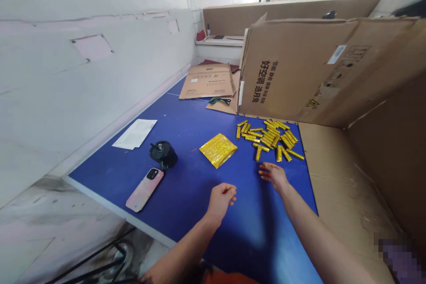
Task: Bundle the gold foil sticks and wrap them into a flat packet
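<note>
Our right hand lies open and empty just short of the heap of gold foil sticks on the blue table, while our left hand, empty and loosely curled, hovers near the flat gold foil packet.

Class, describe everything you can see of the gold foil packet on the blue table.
The gold foil packet is a flat, roughly square pouch of shiny, crinkled gold foil. It lies flat on the blue table, tilted at an angle to the table's edges, between a black tumbler and a pile of gold sticks. Only the table touches it.
</note>
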Tool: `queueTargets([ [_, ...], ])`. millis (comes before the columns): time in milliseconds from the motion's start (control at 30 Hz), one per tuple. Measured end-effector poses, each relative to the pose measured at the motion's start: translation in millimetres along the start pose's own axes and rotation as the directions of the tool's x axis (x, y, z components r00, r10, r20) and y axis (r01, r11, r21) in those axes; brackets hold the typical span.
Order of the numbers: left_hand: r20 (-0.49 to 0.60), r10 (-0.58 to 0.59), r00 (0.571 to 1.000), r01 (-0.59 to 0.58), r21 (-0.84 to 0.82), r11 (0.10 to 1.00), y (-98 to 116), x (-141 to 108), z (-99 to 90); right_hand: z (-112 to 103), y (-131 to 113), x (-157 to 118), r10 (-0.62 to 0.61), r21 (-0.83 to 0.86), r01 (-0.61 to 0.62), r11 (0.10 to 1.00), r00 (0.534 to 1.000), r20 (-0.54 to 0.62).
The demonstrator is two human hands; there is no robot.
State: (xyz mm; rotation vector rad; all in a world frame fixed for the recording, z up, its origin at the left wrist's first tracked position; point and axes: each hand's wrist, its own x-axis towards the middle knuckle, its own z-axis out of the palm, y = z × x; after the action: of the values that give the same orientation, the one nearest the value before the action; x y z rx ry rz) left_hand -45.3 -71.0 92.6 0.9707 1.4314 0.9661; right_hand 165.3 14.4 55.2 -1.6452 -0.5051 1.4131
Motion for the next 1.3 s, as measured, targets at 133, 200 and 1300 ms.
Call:
queueTargets([
  [133,-0.08,0.132,0.988,-0.112,0.218,0.969,-6.8,38.1,-11.1,-9.9,31.9,-8.7,0.031,-0.125,-0.036,0.991,0.999,-0.039],
  [200,-0.095,0.212,0.973,-0.167,0.346,0.923,-7.0,58.8,-15.6,-12.5,39.6,-11.9,-0.007,-0.172,-0.001,0.985,0.999,-0.048],
  [1300,0.061,0.205,0.977,-0.131,0.928,0.348,-9.0,125.2,-21.3,12.0,28.5,11.7,-0.169,-0.394,0.139,0.908,0.985,-0.042],
])
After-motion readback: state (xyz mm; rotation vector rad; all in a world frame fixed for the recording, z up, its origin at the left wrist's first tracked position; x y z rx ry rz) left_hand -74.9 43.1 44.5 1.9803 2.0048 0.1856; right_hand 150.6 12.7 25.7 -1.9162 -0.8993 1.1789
